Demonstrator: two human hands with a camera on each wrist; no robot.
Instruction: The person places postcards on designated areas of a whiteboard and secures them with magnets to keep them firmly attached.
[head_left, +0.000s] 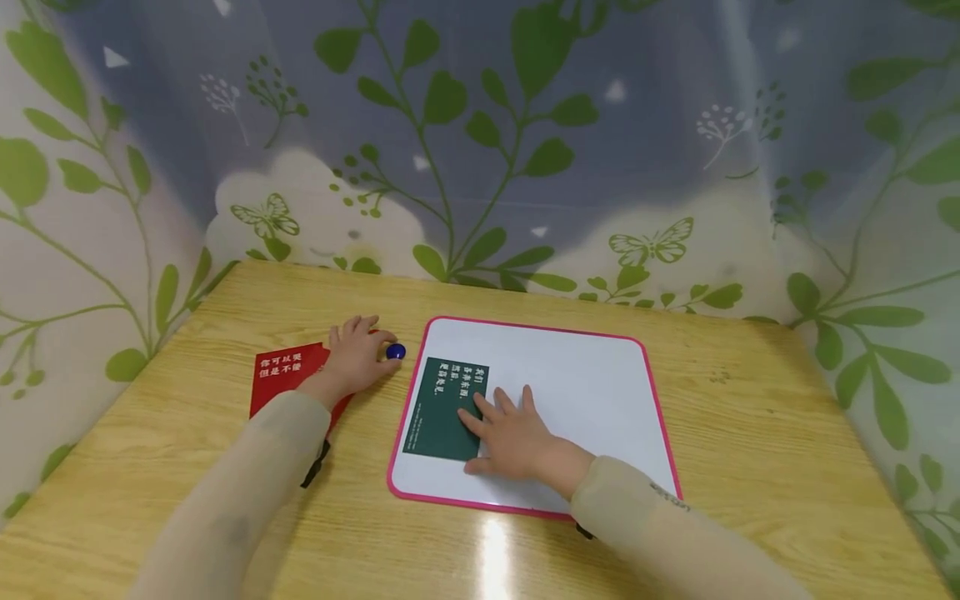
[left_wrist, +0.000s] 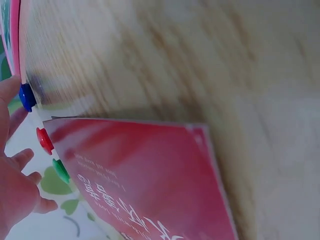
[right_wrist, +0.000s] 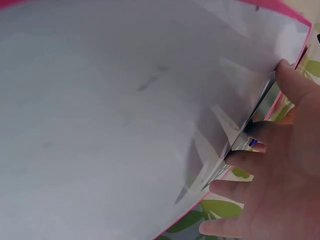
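Green card (head_left: 441, 417) lies partly under the spread right hand (head_left: 516, 437); the left hand (head_left: 354, 360) pinches the blue magnet (head_left: 396, 352) by thumb and forefinger. Advisable: even right-hand pressure to hold the card flat.

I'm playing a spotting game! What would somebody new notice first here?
Probably the white board with its pink rim, in the middle of the table. Next, perhaps, the dark green card on the board's left part, under the right fingers, and the red card left of the board. The small blue button shows between the left fingers.
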